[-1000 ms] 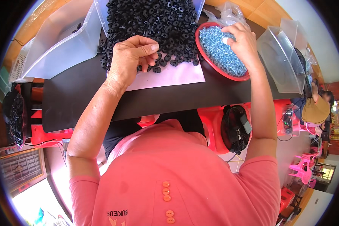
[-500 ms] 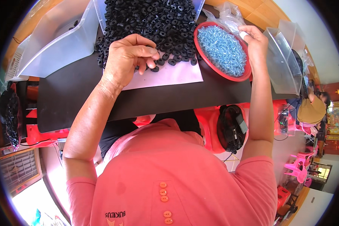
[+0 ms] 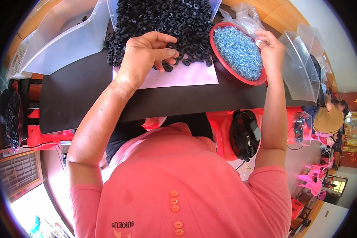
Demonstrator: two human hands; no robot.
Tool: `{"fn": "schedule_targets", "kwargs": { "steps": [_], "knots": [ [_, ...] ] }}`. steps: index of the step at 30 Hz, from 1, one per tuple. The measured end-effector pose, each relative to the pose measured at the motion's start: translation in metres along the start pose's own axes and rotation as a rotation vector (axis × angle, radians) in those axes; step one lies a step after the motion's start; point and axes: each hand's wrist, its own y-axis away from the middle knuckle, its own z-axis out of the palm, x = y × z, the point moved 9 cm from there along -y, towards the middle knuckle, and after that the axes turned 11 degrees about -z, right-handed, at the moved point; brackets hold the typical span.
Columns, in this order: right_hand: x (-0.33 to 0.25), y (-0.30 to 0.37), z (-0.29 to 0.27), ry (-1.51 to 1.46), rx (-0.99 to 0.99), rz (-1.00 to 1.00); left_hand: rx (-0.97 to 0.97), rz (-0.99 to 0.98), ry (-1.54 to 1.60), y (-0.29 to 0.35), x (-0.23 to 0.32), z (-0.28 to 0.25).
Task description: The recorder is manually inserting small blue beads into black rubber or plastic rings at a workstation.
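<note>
My left hand [image 3: 144, 55] is over the front edge of a heap of small black plastic parts [image 3: 158, 22]. Its thumb and forefinger close around one black part [image 3: 170, 46]. Loose black parts lie just under its fingers on a pale pink sheet [image 3: 182, 77]. On the right, a round red bowl [image 3: 248, 82] holds many tiny clear-blue pieces [image 3: 238, 51]. My right hand [image 3: 271, 49] is at the bowl's right rim, thumb and fingers bent together, with a white band around one digit. What those fingers pinch, if anything, is too small to make out.
A translucent bin [image 3: 63, 51] stands at left on the dark table [image 3: 79, 99]. Clear plastic trays [image 3: 299, 67] stand at right, and a clear bag [image 3: 246, 18] lies behind the bowl. A black bag [image 3: 242, 137] rests on a red stool. Another person [image 3: 329, 117] sits far right.
My left hand has shifted slightly right and its forefinger reaches further out over the black part. My right hand stays by the bowl's rim, its fingers curled in more. The whole view has shifted slightly.
</note>
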Motion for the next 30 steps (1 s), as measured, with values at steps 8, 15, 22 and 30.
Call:
{"fn": "schedule_targets", "kwargs": {
  "steps": [8,15,22,30],
  "knots": [
    [-0.057,0.003,0.047,-0.512,-0.066,-0.018,-0.046,-0.016,0.173,-0.006,-0.007,-0.003],
    [-0.12,0.022,0.13,-0.838,-0.267,0.037,0.004,-0.062,0.062,-0.008,-0.012,-0.006],
    [-0.147,0.019,0.148,-0.744,-0.308,-0.043,0.022,-0.085,0.086,-0.008,-0.013,-0.011],
    [-0.149,0.025,0.155,-0.757,-0.319,-0.014,0.041,-0.147,0.302,-0.01,-0.018,-0.016]
  ]
}}
